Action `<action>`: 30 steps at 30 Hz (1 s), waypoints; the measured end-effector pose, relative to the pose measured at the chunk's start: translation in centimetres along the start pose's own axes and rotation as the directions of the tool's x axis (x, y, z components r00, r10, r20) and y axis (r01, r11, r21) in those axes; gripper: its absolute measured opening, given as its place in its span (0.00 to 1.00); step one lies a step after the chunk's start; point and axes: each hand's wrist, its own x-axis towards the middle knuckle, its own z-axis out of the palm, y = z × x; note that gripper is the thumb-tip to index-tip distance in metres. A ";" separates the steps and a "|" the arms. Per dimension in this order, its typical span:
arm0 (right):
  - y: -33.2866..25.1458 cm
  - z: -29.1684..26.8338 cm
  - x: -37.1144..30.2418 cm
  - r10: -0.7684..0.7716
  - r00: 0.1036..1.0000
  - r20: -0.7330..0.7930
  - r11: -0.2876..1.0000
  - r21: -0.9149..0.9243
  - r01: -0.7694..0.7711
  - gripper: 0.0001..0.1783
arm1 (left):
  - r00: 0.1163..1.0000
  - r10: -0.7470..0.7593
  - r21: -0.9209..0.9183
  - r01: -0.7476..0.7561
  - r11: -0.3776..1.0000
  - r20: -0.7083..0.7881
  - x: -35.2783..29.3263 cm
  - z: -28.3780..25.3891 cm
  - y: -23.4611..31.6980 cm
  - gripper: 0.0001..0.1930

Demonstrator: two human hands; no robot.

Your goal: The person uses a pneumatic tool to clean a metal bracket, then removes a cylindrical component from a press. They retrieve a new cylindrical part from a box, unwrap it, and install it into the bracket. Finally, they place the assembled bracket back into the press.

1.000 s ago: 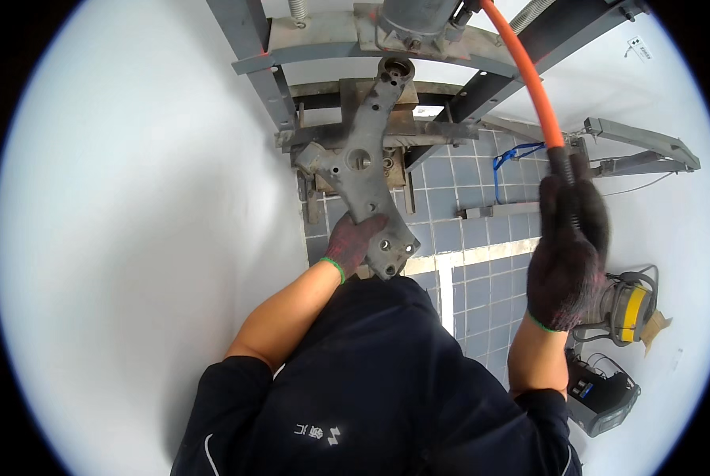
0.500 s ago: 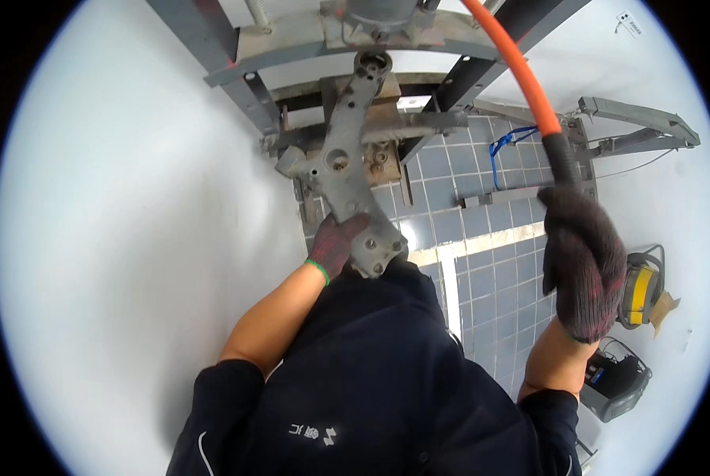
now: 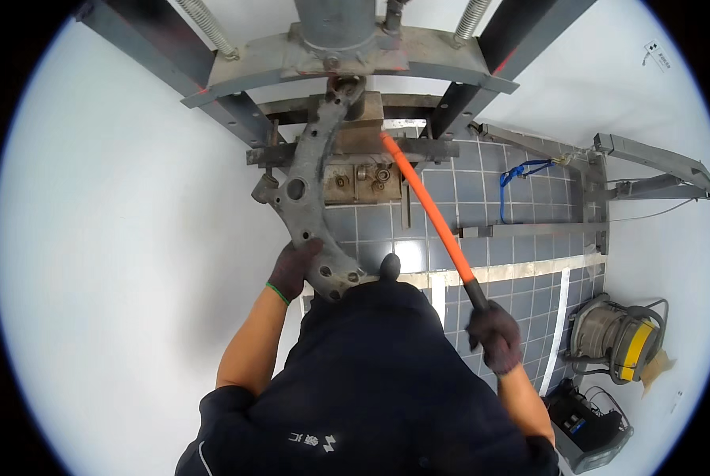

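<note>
A grey metal suspension control arm point(image 3: 307, 186) slants from the press frame down toward my waist, its far round end at the block under the ram. My left hand point(image 3: 294, 268), in a dark glove, grips the near part of the control arm by its left edge. In my gloved right hand point(image 3: 497, 337) is the black grip of a long orange-handled tool point(image 3: 430, 205). The handle slants away up to the left, with its far end by the brown block point(image 3: 359, 141) beside the control arm. I cannot make out the tool's head.
The press's ram point(image 3: 337, 28) and curved crossbeam point(image 3: 252, 75) stand over the far end, between slanted posts. On the right are a grey metal frame point(image 3: 533, 230) with a blue strap point(image 3: 521, 170), a yellow-banded vacuum-like machine point(image 3: 620, 345) and a black case point(image 3: 581, 424).
My right hand has come down and left, swinging the orange handle from upright at the right to a slant toward the press. My left hand stays on the control arm; the view has shifted.
</note>
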 end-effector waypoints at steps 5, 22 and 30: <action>10.8 -2.0 9.8 -0.182 0.982 0.051 0.893 -0.409 0.187 0.08 | 0.995 0.017 -0.037 -0.020 0.999 -0.098 0.2 2.0 -1.1 0.33; 21.2 -2.3 31.7 -0.241 0.967 -0.079 0.523 -0.850 0.061 0.24 | 0.940 0.108 0.165 -0.056 0.985 -0.325 -0.9 5.6 -0.4 0.29; 12.1 16.6 32.4 0.364 0.785 0.501 0.781 0.296 -0.550 0.33 | 0.939 0.107 0.182 -0.049 0.982 -0.326 -1.0 5.4 -0.6 0.28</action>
